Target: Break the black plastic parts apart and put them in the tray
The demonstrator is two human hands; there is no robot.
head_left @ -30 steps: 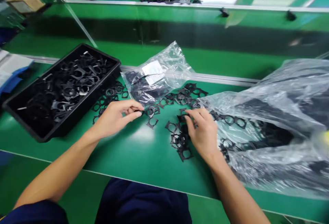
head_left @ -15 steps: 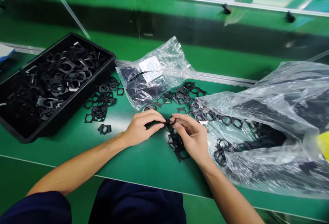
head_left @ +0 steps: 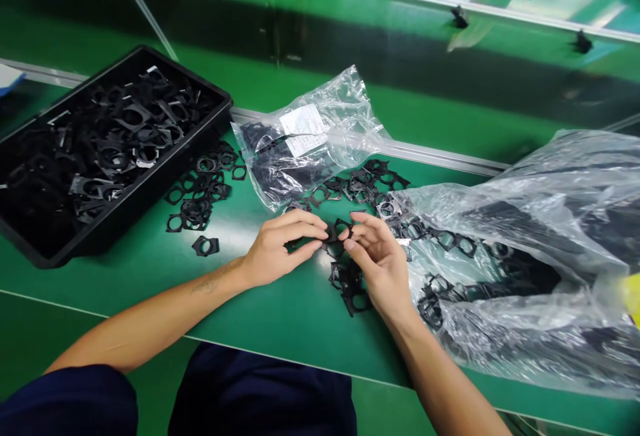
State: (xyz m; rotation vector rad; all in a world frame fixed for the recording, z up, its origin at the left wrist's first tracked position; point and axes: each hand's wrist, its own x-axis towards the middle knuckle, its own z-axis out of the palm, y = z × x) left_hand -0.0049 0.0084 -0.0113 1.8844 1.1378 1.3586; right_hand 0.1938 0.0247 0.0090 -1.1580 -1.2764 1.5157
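My left hand (head_left: 283, 247) and my right hand (head_left: 379, 264) meet over the green table, fingers pinched from both sides on one small black ring-shaped plastic part (head_left: 336, 231). Just below the hands lies a small heap of the same black parts (head_left: 350, 286). More of them (head_left: 367, 181) are scattered behind the hands, and another loose pile (head_left: 200, 193) sits to the left beside a black tray (head_left: 50, 253) filled with such parts. One single part (head_left: 205, 245) lies alone left of my left wrist.
A small clear bag with a white label (head_left: 305, 139) holds black parts behind the hands. A large crumpled clear bag (head_left: 540, 256) of parts covers the right side. A metal rail (head_left: 440, 155) edges the table; beyond it runs a green conveyor (head_left: 350, 29).
My left hand moved right from the loose parts to meet my right hand, which lifted off the heap. Both now pinch one part. The view shifted slightly downward.
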